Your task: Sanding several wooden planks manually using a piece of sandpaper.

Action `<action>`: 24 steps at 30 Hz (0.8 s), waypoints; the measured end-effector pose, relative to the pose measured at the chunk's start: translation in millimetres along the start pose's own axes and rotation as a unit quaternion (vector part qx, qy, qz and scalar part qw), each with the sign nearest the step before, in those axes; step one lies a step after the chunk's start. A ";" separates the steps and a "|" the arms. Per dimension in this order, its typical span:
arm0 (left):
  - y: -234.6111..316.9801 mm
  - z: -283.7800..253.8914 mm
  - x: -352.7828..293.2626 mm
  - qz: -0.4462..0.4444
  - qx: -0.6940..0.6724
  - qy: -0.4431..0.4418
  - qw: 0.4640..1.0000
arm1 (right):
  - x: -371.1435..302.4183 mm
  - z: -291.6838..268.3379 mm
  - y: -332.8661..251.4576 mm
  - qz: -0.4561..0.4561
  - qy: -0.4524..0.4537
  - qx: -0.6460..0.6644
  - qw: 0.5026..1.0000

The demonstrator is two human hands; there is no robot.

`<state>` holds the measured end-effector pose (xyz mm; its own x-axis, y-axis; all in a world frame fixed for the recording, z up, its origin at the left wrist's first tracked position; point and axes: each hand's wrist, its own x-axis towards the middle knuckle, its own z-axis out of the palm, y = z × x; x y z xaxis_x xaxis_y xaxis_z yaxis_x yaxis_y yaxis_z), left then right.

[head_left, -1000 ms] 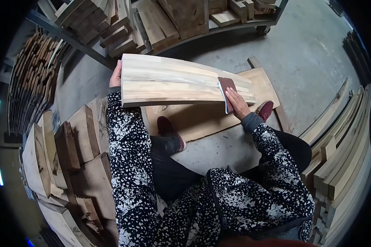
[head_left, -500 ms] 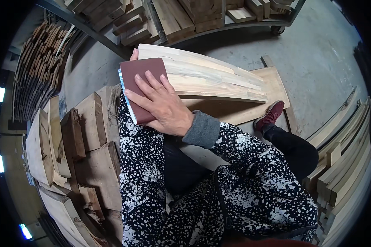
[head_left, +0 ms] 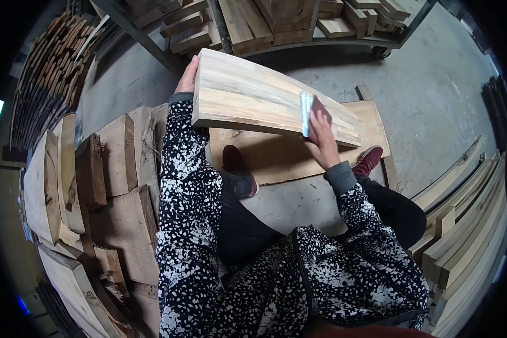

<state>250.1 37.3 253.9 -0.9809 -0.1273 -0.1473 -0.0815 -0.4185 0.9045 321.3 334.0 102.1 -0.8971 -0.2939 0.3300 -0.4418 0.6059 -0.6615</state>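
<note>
A pale laminated wooden board (head_left: 248, 93) slants away from me, its near left end raised and its far end low over a flat wooden sheet (head_left: 276, 160) on the floor. My left hand (head_left: 188, 76) grips the raised end at its left edge, most of its fingers hidden behind the wood. Toward the far end, my right hand (head_left: 322, 141) holds a reddish-brown sanding block (head_left: 323, 108) with a white and blue edge against the board's top face. The block is tilted from my view, and the fingers lie along its brown side.
Rough planks (head_left: 121, 225) are stacked close on my left, with a pile of thin slats (head_left: 48, 79) beyond. A wheeled metal rack (head_left: 349, 42) of timber stands ahead. Long boards (head_left: 467, 236) lie on my right. My shoes (head_left: 239, 169) are beside the wooden sheet.
My right hand has slid the sanding block from the board's near left end toward its far right end. The left hand, mostly covered before, now shows at the board's edge.
</note>
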 end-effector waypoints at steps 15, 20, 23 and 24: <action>-2.3 7.5 -4.7 0.002 -0.049 0.001 0.999 | 78.4 -21.5 -70.2 0.218 0.252 0.558 0.760; 3.6 19.4 -15.1 -0.035 -0.065 0.025 0.997 | 57.1 25.8 -21.0 0.132 0.334 -0.016 0.933; -0.4 14.8 -11.8 -0.024 -0.065 0.018 0.997 | 58.2 19.9 -6.3 -0.042 0.185 -0.139 0.972; -2.0 13.6 -9.7 -0.024 -0.065 0.016 0.997 | 56.3 17.1 -2.6 -0.041 0.187 -0.140 0.972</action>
<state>257.4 51.6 258.9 -0.9699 -0.1329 -0.2041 -0.1027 -0.5368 0.8374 271.9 303.3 110.9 -0.7714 -0.0928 0.6295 -0.4461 0.7843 -0.4310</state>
